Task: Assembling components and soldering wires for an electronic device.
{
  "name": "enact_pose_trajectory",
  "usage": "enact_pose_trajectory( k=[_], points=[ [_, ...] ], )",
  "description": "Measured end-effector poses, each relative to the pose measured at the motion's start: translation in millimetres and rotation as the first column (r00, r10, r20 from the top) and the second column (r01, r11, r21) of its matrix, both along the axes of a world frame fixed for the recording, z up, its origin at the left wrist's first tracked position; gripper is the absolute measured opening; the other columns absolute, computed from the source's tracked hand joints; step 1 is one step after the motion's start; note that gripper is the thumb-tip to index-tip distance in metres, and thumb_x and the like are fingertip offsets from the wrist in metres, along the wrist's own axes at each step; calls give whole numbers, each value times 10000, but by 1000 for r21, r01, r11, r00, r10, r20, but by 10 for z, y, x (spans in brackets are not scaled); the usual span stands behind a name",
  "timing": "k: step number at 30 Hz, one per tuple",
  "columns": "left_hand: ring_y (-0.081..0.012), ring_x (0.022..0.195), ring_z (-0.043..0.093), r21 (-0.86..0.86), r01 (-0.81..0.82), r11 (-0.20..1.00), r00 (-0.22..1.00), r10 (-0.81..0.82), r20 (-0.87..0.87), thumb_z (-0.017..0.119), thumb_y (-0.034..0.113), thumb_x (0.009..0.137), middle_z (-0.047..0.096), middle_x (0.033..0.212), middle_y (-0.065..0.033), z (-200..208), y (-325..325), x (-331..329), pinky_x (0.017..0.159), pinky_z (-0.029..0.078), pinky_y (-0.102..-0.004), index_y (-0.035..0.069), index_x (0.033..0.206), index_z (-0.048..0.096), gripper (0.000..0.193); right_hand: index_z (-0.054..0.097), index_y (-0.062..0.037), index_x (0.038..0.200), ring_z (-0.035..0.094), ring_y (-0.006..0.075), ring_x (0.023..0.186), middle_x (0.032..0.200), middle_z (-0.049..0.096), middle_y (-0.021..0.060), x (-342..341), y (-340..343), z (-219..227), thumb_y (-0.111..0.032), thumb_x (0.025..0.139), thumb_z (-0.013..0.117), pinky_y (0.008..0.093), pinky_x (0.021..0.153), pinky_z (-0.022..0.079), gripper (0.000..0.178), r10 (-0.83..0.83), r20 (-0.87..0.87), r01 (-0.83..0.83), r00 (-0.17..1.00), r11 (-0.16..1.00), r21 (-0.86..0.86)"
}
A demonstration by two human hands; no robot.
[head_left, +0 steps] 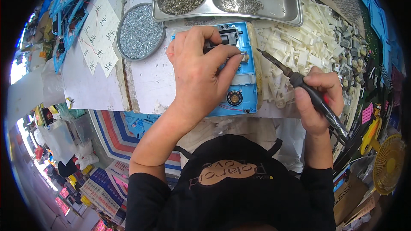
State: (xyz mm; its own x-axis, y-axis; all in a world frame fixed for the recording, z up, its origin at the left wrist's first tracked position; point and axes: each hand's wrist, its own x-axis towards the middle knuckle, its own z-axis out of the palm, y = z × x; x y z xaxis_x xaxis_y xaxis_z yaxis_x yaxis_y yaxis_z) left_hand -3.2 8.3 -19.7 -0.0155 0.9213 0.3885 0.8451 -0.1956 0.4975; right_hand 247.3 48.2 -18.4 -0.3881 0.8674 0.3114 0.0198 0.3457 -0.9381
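My left hand (195, 66) reaches over a blue plastic casing (220, 110) on the table. Its thumb and forefinger are pinched together at a small metal piece (245, 57) by the casing's right side; the palm hides much of the casing's left part. A black block-shaped part (229, 37) sits in the casing's upper end, and a small round speaker (234, 98) near its lower end. To the right of the casing, my right hand (319, 102) is closed round a black electric screwdriver (314, 96), its tip pointing up and left, apart from the casing.
A round tray of small screws (141, 32) stands left of the casing. Beyond it lies a metal tray (214, 15) with springs in its compartments. White plastic parts (282, 34) are heaped on the right. Blue frames with wires (64, 13) are piled far left; a yellow fan (387, 162) stands lower right.
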Motion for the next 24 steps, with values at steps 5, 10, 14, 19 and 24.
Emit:
enact_pose_trajectory(
  k=[5, 10, 14, 19, 24],
  points=[
    [-267, 982, 501, -13, 29, 999, 997, -30, -74, 788, 164, 730, 541, 1031, -60, 41, -8, 27, 885, 330, -411, 131, 823, 731, 114, 585, -8, 1016, 413, 70, 615, 727, 528, 17, -7, -27, -24, -5, 818, 764, 227, 561, 295, 267, 33, -5, -33, 999, 999, 24],
    [-271, 989, 494, -26, 36, 999, 991, -39, -132, 788, 165, 706, 535, 1033, -49, 63, -5, 50, 888, 314, -415, 140, 796, 713, 120, 610, -21, 982, 398, 61, 570, 665, 494, -13, -39, -106, -46, -45, 809, 793, 232, 526, 282, 252, 12, 41, -13, 999, 1000, 5],
    [-276, 991, 485, -16, 39, 999, 992, -41, -121, 781, 166, 702, 529, 1023, -44, 50, 5, 61, 874, 307, -437, 139, 787, 711, 114, 612, -24, 979, 397, 61, 563, 659, 493, -12, -46, -107, -45, -47, 806, 794, 233, 519, 281, 252, 16, 57, -17, 998, 1000, 21],
    [-284, 988, 472, -3, 46, 999, 993, -46, -106, 765, 165, 700, 524, 1013, -36, 21, 18, 69, 854, 290, -475, 138, 764, 700, 95, 613, -23, 977, 400, 65, 557, 649, 487, -12, -49, -100, -48, -48, 805, 794, 235, 516, 281, 251, 15, 63, -16, 998, 1000, 19],
    [-281, 987, 474, -4, 50, 999, 992, -50, -114, 759, 169, 706, 529, 1009, -33, 35, 25, 73, 862, 290, -473, 139, 771, 697, 94, 614, -26, 976, 401, 70, 553, 640, 486, -14, -52, -97, -51, -62, 804, 800, 239, 513, 285, 256, 21, 65, -23, 998, 999, 27]
  ],
)
